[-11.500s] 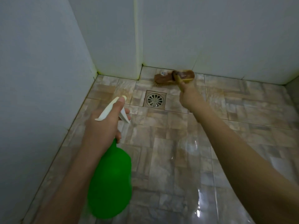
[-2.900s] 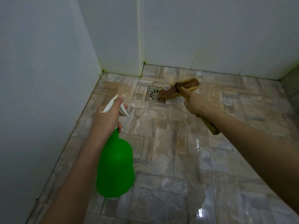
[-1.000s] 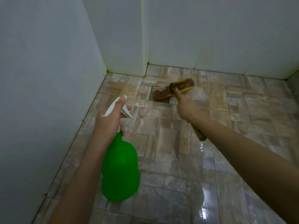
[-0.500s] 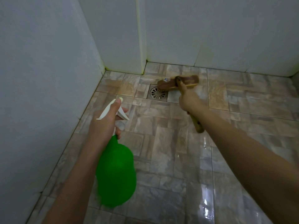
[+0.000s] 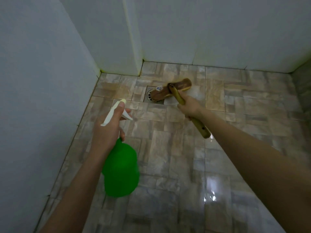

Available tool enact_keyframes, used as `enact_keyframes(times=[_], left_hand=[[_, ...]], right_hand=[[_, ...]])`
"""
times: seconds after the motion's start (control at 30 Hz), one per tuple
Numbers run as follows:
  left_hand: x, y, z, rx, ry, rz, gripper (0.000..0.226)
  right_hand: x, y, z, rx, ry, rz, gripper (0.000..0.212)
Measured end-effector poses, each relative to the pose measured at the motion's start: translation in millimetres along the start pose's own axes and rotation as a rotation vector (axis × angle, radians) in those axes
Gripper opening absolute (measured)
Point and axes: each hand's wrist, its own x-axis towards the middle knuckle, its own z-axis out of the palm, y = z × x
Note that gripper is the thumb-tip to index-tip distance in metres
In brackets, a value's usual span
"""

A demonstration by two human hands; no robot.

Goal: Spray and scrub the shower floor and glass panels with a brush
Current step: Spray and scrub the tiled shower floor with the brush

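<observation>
The right hand is stretched far out over the floor. Its arm is long and almost straight, coming in from the near right. Its grip is closed round the handle of the brush, about halfway along, with the fingers wrapped round it. The near end of the handle sticks out past the hand, toward the near right. The far end goes into the brown brush head, just past the fingers. The head lies on the floor, slanted, with its right end farther away. Its left end covers the right part of the drain.

The left hand is nearer and more to the left, with the back of the hand up. Its grip is closed round the neck of the green bottle, and one finger lies along the white spray top. The bottle hangs down from the hand, above the floor and well apart from the brush. Its body looks blurry. The left wall is near this hand. The wet floor shines on the near right.

Half a second ago the brush head sat at the far edge of the drain and lay more level. Now it has come nearer, sits over part of the drain, and has turned more slanted. The left hand keeps the same hold on the bottle.
</observation>
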Motion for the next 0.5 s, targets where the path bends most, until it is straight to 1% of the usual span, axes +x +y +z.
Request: enact_keyframes(times=[0.1,0.23,0.4,0.5], left_hand=[[-16.4,27.8,1.8,0.038,0.019,-0.002,0.023],[-49.9,91.3,-1.4,0.055,0.051,0.001,0.034],[-105.6,211.0,-11.3,0.036,0.001,-0.026,0.03],[-143.9,295.0,-15.8,0.06,-0.028,-0.016,0.035]], right_hand=[[-22.8,-7.9,-16.4,0.041,-0.029,0.03,0.063],[-77.0,-30.1,-56.8,0.103,-0.043,0.084,0.065],[-162.7,-79.4,-149.3,0.1,-0.041,0.13,0.065],[-220.4,-116.1,-212.3,0.145,-0.008,0.18,0.065]])
